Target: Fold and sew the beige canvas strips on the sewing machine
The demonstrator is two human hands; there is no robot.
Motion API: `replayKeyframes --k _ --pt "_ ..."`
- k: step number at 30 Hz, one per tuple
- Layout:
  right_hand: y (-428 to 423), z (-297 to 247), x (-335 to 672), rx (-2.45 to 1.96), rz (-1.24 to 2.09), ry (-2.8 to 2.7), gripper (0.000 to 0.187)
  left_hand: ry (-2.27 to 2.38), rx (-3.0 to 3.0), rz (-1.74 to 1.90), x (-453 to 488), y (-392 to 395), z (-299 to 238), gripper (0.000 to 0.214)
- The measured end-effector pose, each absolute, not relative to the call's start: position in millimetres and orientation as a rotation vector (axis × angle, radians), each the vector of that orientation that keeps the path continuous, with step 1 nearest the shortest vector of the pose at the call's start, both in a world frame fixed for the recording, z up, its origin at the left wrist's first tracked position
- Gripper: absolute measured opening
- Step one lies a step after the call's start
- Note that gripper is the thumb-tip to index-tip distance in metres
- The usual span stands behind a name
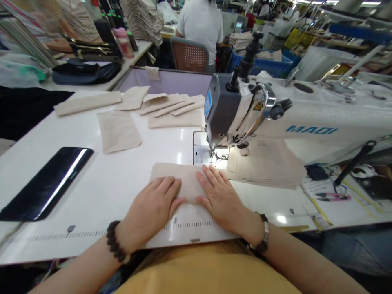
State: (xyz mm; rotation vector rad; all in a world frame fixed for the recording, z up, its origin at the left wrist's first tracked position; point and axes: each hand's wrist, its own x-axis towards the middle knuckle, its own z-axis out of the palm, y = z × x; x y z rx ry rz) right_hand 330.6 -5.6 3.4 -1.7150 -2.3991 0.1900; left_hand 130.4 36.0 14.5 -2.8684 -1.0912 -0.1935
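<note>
A beige fabric piece lies flat on the white sewing table, just in front of the needle area. My left hand rests on its left part, fingers lying together over the cloth and thumb pointing right. On the right part lies my right hand, palm down with fingers stretched toward the needle plate. The sewing machine head stands beyond my right hand. To the right of the needle, a stack of beige fabric pieces sits under the machine arm.
A dark phone lies at the left. More beige pieces, including a square one, are spread along the back of the table. Pink thread snips lie at the right. A person in a white shirt sits beyond.
</note>
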Motion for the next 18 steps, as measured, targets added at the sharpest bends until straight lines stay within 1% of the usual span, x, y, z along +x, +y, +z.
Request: replayKeyframes --k 3,5,8,9,12,13,16,18 --pt "-1 17 339 -1.719 0.27 -2.406 0.047 -1.102 -2.886 -0.1 148 71 18 0.042" --pt "6 23 348 -1.665 0.311 -2.45 0.041 -1.013 -2.893 -0.016 162 95 19 0.046" --pt "20 27 365 -1.55 0.307 -2.512 0.037 -0.99 -2.842 0.018 182 117 22 0.051" --pt "25 26 371 -1.518 0.289 -2.532 0.037 -0.975 -2.853 0.014 189 121 24 0.048" --pt "37 21 387 -1.433 0.241 -2.602 0.037 -0.848 -2.989 0.022 203 121 27 0.026" --pt "40 19 390 -1.402 0.221 -2.624 0.035 -0.809 -3.034 0.018 206 120 26 0.022" --pt "44 11 398 -1.312 0.122 -2.634 0.029 -0.779 -3.079 -0.078 212 115 20 0.02" --pt "44 6 401 -1.27 0.067 -2.609 0.03 -0.778 -3.074 -0.166 213 114 15 0.021"
